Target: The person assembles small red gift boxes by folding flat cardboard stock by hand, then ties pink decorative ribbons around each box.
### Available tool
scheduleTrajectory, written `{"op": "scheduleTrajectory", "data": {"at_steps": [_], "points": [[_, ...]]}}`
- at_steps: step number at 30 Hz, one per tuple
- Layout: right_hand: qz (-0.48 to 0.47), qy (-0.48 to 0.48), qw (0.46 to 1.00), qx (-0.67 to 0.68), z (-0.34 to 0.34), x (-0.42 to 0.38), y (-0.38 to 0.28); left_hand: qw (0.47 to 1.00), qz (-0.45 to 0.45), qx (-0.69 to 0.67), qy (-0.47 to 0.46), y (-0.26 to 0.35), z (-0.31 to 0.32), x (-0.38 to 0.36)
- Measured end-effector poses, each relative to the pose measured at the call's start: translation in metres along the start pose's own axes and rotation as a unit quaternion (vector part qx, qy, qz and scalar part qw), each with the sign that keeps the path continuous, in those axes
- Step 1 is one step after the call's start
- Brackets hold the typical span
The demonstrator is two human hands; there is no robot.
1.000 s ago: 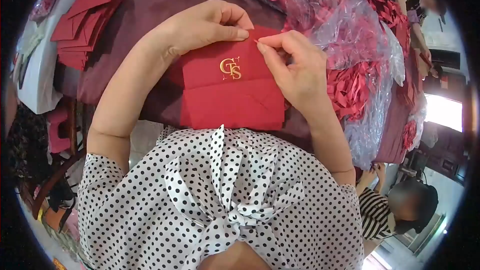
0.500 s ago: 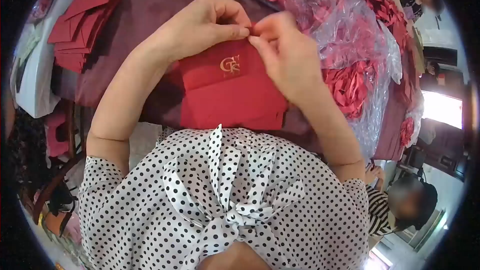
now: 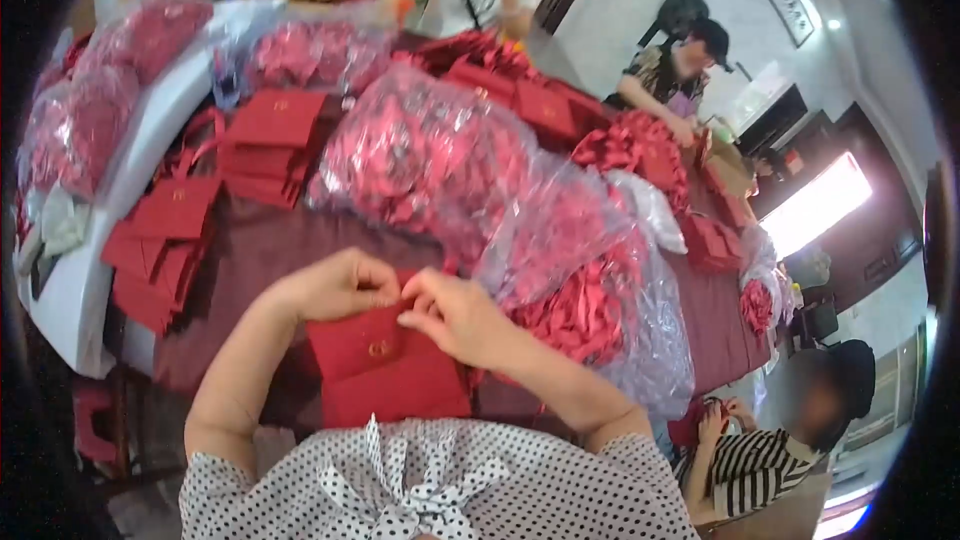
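Note:
Close in front of my body lie flat red bags (image 3: 395,390), the upper one with a small gold logo. At the top edge of that upper bag, my left hand (image 3: 345,285) pinches with thumb and fingertips together. Just to its right, my right hand (image 3: 455,315) is also bent into a pinch at the same edge. Whatever the fingertips hold is too small and blurred to make out.
Stacks of red bags (image 3: 165,250) lie at the left on the dark red tablecloth (image 3: 270,250). Clear plastic sacks of red ribbon (image 3: 430,150) fill the middle. A person in a striped top (image 3: 750,470) sits at the right; others are across the table.
The view has tilted up, bringing more of the table and people into sight. Both hands stay at the bag's top edge, with the fingertips slightly further apart.

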State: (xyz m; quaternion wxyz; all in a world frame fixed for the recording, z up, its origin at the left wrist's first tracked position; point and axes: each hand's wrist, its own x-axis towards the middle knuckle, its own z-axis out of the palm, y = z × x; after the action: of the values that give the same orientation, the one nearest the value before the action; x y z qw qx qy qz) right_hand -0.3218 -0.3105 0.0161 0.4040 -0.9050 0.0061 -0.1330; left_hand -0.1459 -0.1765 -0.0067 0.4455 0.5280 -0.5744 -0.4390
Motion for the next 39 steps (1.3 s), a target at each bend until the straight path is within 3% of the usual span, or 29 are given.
{"op": "scheduleTrajectory", "data": {"at_steps": [1, 3, 7, 8, 9, 10, 12, 13, 16, 18, 20, 22, 24, 25, 27, 29, 30, 32, 33, 34, 37, 38, 39], "points": [[-0.008, 0.001, 1.000, 0.009, 0.001, -0.002, 0.004, 0.998, -0.006, 0.058, 0.000, 0.006, 0.001, 0.001], [-0.042, -0.002, 0.999, 0.000, -0.002, -0.005, 0.009, 0.999, 0.024, 0.042, 0.011, 0.006, 0.007, 0.003], [-0.037, -0.016, 0.999, -0.018, -0.005, -0.009, 0.009, 0.997, -0.018, 0.062, 0.039, 0.028, 0.008, -0.004], [-0.041, -0.013, 0.999, -0.018, -0.005, -0.011, 0.009, 0.986, 0.050, 0.059, 0.145, 0.004, 0.004, -0.002], [-0.028, -0.015, 0.999, -0.015, -0.006, -0.012, 0.009, 0.977, -0.010, -0.066, 0.204, 0.006, -0.006, -0.010], [-0.016, -0.017, 1.000, -0.010, -0.006, -0.013, 0.010, 0.960, -0.001, -0.125, 0.252, 0.005, -0.010, -0.011], [-0.023, -0.003, 1.000, -0.015, -0.001, -0.013, 0.019, 0.962, -0.051, -0.030, 0.266, 0.009, 0.004, -0.010], [-0.025, 0.002, 0.999, -0.024, 0.003, -0.013, 0.022, 0.970, -0.101, -0.002, 0.222, -0.001, 0.004, -0.011], [0.014, 0.013, 1.000, 0.013, 0.004, -0.015, 0.023, 0.969, 0.007, -0.097, 0.227, 0.001, 0.019, -0.019], [0.037, 0.020, 0.999, 0.007, -0.001, -0.018, 0.022, 0.975, -0.011, -0.123, 0.187, 0.007, 0.019, -0.036], [0.045, 0.001, 0.999, 0.026, -0.004, -0.024, 0.027, 0.986, -0.061, 0.031, 0.151, 0.009, 0.023, -0.050], [0.073, -0.011, 0.997, 0.012, -0.009, -0.032, 0.022, 0.965, -0.114, -0.053, 0.232, 0.007, 0.035, -0.051], [0.071, -0.025, 0.997, -0.002, -0.023, -0.043, 0.020, 0.967, -0.067, -0.008, 0.245, 0.002, 0.038, -0.053], [0.128, -0.064, 0.990, 0.019, -0.037, -0.049, 0.012, 0.968, -0.044, 0.001, 0.247, 0.000, 0.039, -0.053], [0.155, -0.068, 0.985, 0.041, -0.059, -0.067, 0.013, 0.960, -0.055, 0.004, 0.275, -0.001, 0.045, -0.051], [0.092, 0.020, 0.995, 0.025, -0.067, -0.087, 0.014, 0.951, -0.062, 0.005, 0.303, -0.006, 0.047, -0.053], [0.124, 0.038, 0.988, 0.088, -0.073, -0.091, -0.001, 0.951, -0.016, 0.062, 0.301, -0.012, 0.045, -0.052], [0.016, 0.013, 0.999, 0.030, -0.085, -0.110, -0.003, 0.945, 0.031, 0.118, 0.303, -0.017, 0.043, -0.050], [0.074, 0.092, 0.977, 0.180, -0.079, -0.118, -0.029, 0.943, 0.048, 0.118, 0.307, -0.018, 0.043, -0.049], [-0.079, 0.052, 0.974, 0.204, -0.083, -0.120, -0.021, 0.941, 0.065, 0.119, 0.310, -0.018, 0.044, -0.047], [-0.100, 0.196, 0.904, 0.366, -0.073, -0.126, -0.030, 0.921, 0.039, 0.171, 0.347, -0.010, 0.045, -0.045], [-0.158, -0.079, 0.899, 0.402, -0.098, -0.100, -0.033, 0.920, 0.040, 0.172, 0.349, -0.005, 0.046, -0.042], [-0.178, -0.120, 0.898, 0.385, -0.095, -0.095, -0.029, 0.913, 0.022, 0.190, 0.360, 0.000, 0.047, -0.039]]}}
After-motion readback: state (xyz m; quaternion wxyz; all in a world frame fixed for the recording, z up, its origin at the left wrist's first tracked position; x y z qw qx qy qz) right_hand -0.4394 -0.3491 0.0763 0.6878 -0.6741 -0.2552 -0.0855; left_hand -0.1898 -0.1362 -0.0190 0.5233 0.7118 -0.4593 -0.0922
